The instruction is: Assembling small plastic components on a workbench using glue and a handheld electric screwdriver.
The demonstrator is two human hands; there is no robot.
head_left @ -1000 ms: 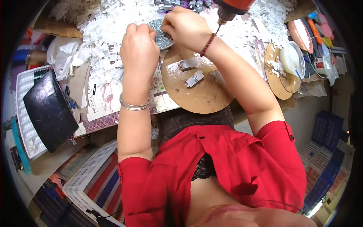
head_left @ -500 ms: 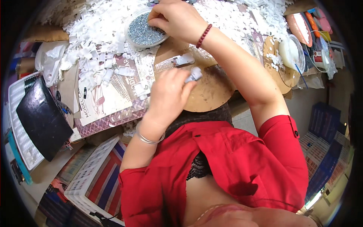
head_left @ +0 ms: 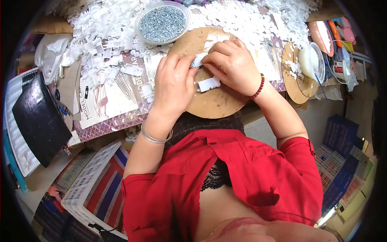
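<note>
Over the round brown board (head_left: 213, 107), a small white plastic part (head_left: 197, 61) is gripped between my two hands. My left hand (head_left: 174, 82) pinches its left end between thumb and fingers. My right hand (head_left: 234, 64) has its fingertips bent together at the part's right end; whether a tiny piece is between them is hidden. Just below, a second white plastic part (head_left: 209, 84) with a metal end lies on the board. Beyond my hands stands a round clear tub (head_left: 162, 22) full of small silvery metal pieces.
Heaps of white plastic pieces (head_left: 100, 36) cover the far left of the table, with small white discs (head_left: 225, 18) at the far middle. A brown round board (head_left: 296, 86) with a clear dish (head_left: 312, 60) is at right. A black curved panel (head_left: 40, 117) leans at left.
My right hand has come back from the tub of metal pieces to the part in my left hand. My left hand has moved slightly up and left; the loose part lies lower and further right.
</note>
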